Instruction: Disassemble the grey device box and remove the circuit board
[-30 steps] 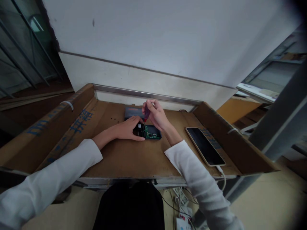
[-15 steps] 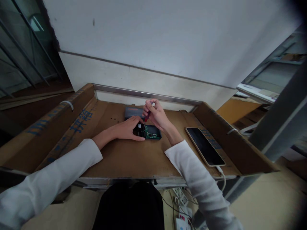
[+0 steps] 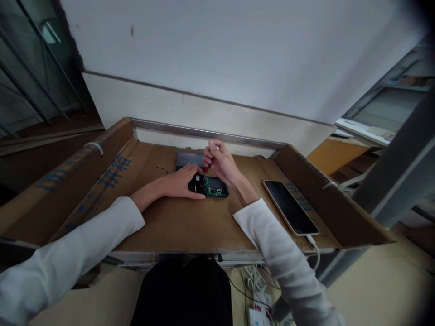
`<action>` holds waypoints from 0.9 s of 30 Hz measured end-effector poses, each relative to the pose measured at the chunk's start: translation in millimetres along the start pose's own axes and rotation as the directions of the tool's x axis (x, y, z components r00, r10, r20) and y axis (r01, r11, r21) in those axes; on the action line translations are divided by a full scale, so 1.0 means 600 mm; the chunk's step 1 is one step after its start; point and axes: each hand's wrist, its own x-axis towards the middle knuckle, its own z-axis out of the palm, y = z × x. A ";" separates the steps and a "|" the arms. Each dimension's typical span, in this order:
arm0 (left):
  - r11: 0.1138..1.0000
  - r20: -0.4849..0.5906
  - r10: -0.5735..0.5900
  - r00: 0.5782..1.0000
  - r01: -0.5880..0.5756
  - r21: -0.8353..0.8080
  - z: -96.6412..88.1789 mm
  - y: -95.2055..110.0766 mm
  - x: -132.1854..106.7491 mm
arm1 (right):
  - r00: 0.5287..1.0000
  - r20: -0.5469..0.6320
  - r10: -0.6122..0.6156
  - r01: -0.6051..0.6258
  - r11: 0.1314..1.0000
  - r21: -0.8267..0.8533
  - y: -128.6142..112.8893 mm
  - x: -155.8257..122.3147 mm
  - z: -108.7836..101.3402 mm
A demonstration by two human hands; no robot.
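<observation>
A small black device with a bare green circuit board (image 3: 215,187) lies on the cardboard in front of me. My left hand (image 3: 186,182) grips its left end, thumb along the near edge and fingers along the far edge. Above the board, my right hand (image 3: 220,160) is closed around a screwdriver (image 3: 206,169) with a red part showing below the fingers. The screwdriver stands steeply, its tip down at the black part beside the board's left end. The fingers hide most of the handle, and the exact spot the tip touches is too small to tell.
Behind my left hand lies a flat dark box (image 3: 189,158). To the right a phone (image 3: 291,207) rests with a white cable (image 3: 316,253) plugged in. Raised cardboard sides (image 3: 326,199) border the work surface, and a white wall (image 3: 217,59) rises behind it.
My right hand has turned slightly around the screwdriver, its fingers shifting a little. My left hand and the device stay in place.
</observation>
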 end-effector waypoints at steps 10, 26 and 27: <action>1.000 0.021 -0.023 1.000 0.023 0.015 -0.004 0.004 -0.001 | 0.994 0.102 0.029 -0.031 0.999 0.020 -0.001 0.001 -0.006; 0.999 0.002 -0.031 1.000 0.030 0.040 0.004 -0.006 0.002 | 0.992 0.113 0.056 -0.057 0.998 0.008 -0.003 -0.004 0.000; 0.999 0.002 -0.034 0.999 0.034 0.039 0.003 -0.005 0.002 | 0.995 0.093 0.037 -0.038 0.999 0.004 -0.001 -0.004 0.001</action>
